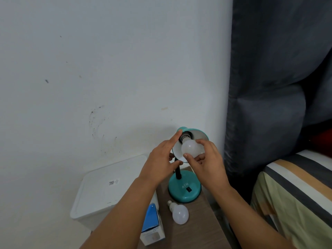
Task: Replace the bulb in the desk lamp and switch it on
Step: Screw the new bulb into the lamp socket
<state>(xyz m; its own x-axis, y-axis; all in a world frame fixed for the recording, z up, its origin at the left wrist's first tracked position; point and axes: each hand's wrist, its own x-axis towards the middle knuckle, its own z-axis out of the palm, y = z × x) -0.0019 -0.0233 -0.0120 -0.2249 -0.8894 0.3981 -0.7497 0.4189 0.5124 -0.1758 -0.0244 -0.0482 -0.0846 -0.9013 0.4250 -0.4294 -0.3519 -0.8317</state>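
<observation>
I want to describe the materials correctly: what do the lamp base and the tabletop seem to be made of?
Lamp base: probably painted metal or glossy plastic; the teal surface is smooth with soft highlights. Tabletop: looks like wood or wood-pattern laminate, matte brown with faint grain; which one I cannot tell.

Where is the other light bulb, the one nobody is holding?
In the head view, the loose bulb lies on its side on the wooden table, just in front of the teal lamp base and right of the blue box.
</observation>
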